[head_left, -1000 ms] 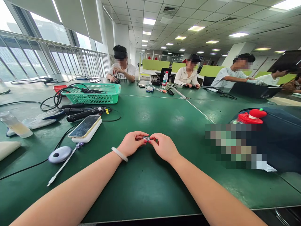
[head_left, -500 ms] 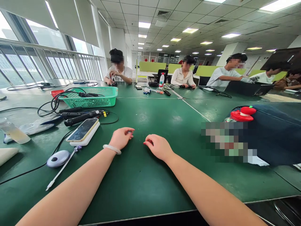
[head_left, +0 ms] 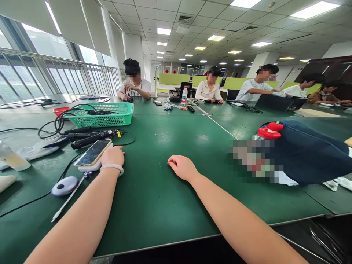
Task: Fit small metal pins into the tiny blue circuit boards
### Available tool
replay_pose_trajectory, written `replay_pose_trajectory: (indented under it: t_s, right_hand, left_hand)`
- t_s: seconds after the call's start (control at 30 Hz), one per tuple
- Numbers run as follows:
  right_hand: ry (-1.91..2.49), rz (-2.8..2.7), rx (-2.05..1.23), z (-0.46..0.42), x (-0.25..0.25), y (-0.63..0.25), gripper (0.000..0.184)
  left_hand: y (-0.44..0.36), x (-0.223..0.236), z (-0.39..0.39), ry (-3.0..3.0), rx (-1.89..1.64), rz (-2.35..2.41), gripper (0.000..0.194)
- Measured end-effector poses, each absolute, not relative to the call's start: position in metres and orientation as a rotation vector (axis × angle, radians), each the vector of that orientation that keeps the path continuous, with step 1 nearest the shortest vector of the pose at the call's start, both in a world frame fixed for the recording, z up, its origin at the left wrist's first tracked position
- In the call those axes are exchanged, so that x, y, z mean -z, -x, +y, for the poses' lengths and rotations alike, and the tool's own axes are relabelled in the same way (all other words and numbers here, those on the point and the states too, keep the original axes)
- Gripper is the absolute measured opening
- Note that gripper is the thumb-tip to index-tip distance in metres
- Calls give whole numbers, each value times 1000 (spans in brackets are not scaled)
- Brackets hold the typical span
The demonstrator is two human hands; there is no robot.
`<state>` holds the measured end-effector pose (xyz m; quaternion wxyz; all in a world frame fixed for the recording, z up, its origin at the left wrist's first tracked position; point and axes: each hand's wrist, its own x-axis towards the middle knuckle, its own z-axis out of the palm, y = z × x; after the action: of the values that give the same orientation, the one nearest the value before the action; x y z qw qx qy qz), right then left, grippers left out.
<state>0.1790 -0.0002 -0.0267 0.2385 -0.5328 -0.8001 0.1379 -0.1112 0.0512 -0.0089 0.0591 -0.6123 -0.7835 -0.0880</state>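
Observation:
Beside the right edge of a smartphone (head_left: pixel 92 152) is my left hand (head_left: pixel 113 157), wearing a pale bangle (head_left: pixel 112 167). Its fingers are curled and point away from me; whatever they may hold is hidden. The phone lies on a white block (head_left: pixel 92 167). My right hand (head_left: pixel 183 168) rests on the green table (head_left: pixel 154 205), right of centre. It is closed, thumb against the fingers, and the inside of the grip cannot be seen.
On the left are a green basket (head_left: pixel 121 116) with cables, black cylindrical devices (head_left: pixel 90 139), a purple disc-shaped thing (head_left: pixel 65 186), gloves (head_left: pixel 38 149) and a bottle (head_left: pixel 13 157). A dark bag (head_left: pixel 305 157) sits on the right. Several people sit across the table.
My left hand has moved left, from the middle of the table to the phone's side. The right hand stays nearly where it was. The view has shifted slightly.

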Motion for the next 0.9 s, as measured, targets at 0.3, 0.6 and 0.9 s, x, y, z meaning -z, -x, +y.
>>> replay_pose_trajectory:
  t_s: [0.3, 0.6, 0.9]
  right_hand:
    - [1435, -2222, -365, -2, 28, -180, 20]
    - [1443, -2227, -418, -2, 27, -181, 20]
    - [1458, -2221, -433, -2, 26, -180, 19]
  left_hand:
    - [112, 9, 51, 1833, 506, -2359, 25]
    - [112, 8, 51, 1820, 506, -2428, 31]
    - [107, 14, 61, 2173, 924, -2433, 31]
